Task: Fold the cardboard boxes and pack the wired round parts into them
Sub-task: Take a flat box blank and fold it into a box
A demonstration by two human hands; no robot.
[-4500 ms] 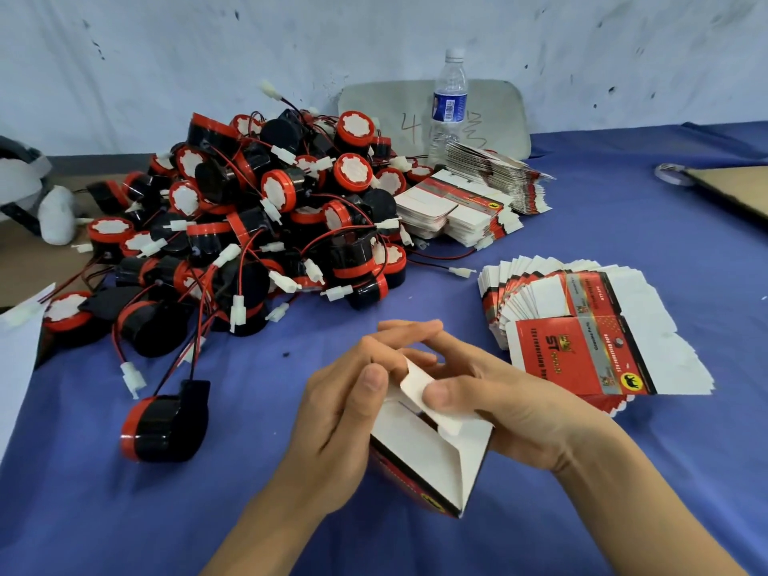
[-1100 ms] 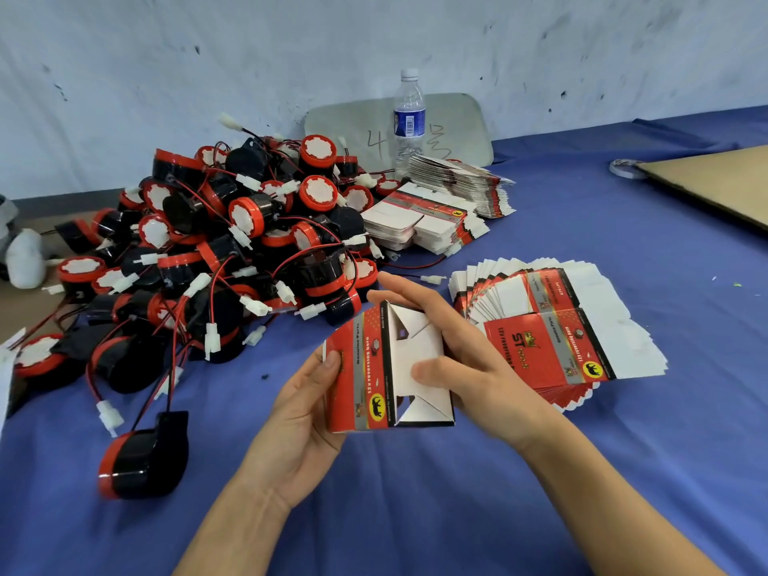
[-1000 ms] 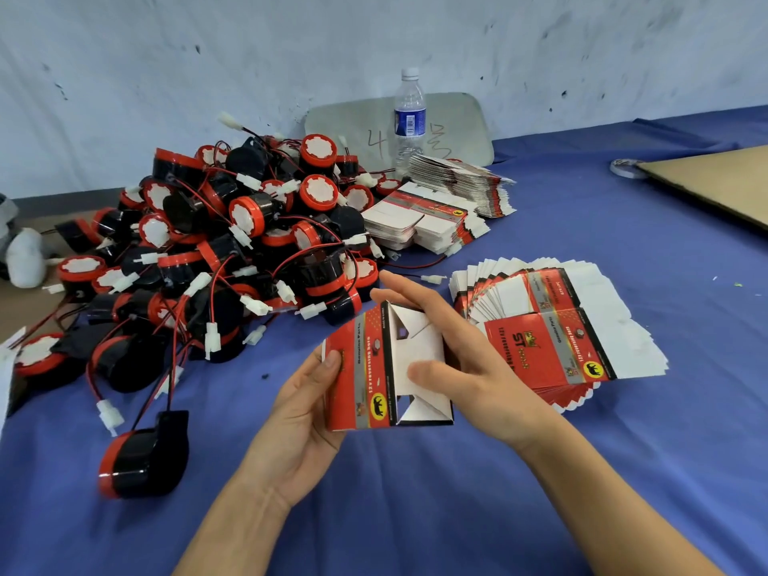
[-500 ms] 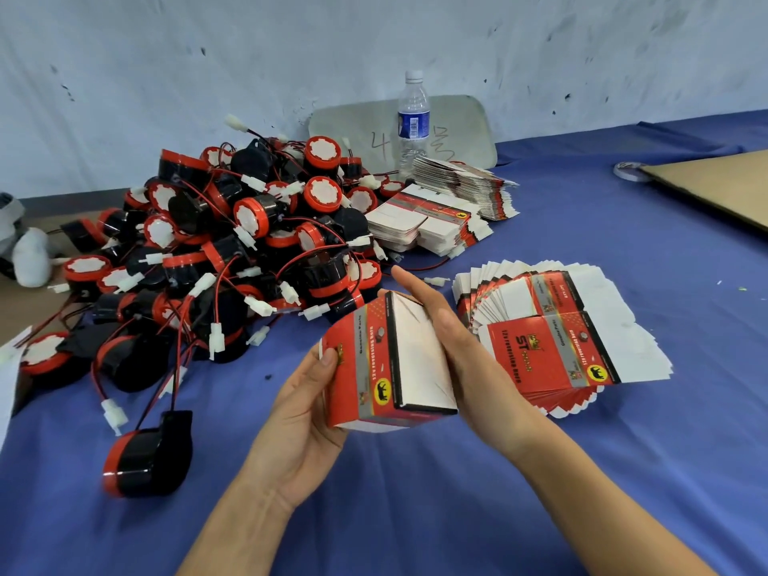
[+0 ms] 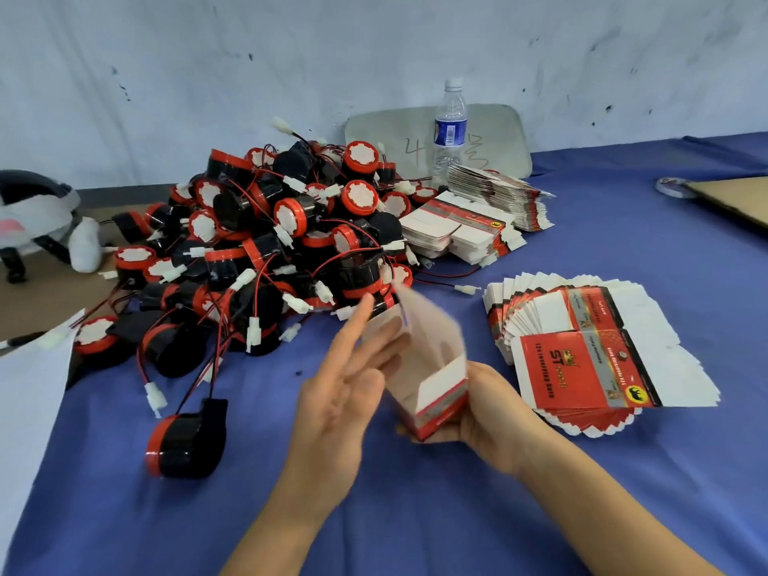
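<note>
Person seated at table (image 5: pixel 602 500) covered in blue cloth. Head view only.

Box (image 5: pixel 434 347): folded up, held in the air low over the cloth, front centre, just near the edge of the pile. Open end faces up and toward the camera, white inside showing. One long flap (image 5: pixel 415 305) stands up at the far side. Red printed band along the near lower edge.

Right hand (image 5: pixel 486 417): cups the box from below and from the right, fingers curled under the base, thumb up the near right corner. Firm hold.

Left hand (image 5: pixel 340 401): spread, fingers (image 5: pixel 365 326) straight and pointing away, grasping nothing. It sits at the box's left wall. Motion blur here; cannot tell whether the fingertips touch the card.

Pile (image 5: pixel 282 243) of round parts: black bodies, red rims, white faces, red and black wires ending in white plugs. It lies back left, well heaped, wires trailing out onto the cloth. One part (image 5: pixel 187 438) lies on its side alone, front left, apart from the heap, its wire running back toward it.

Flat boxes (image 5: pixel 582 359): fanned stack on the cloth just right of the right hand, red print up. Two more stacks (image 5: pixel 461 234) behind, against the pile's right side.

Bottle (image 5: pixel 449 130) upright at the back, before a grey board (image 5: pixel 494 135) leaning on the wall. Brown sheet (image 5: pixel 739 197) at far right edge.
</note>
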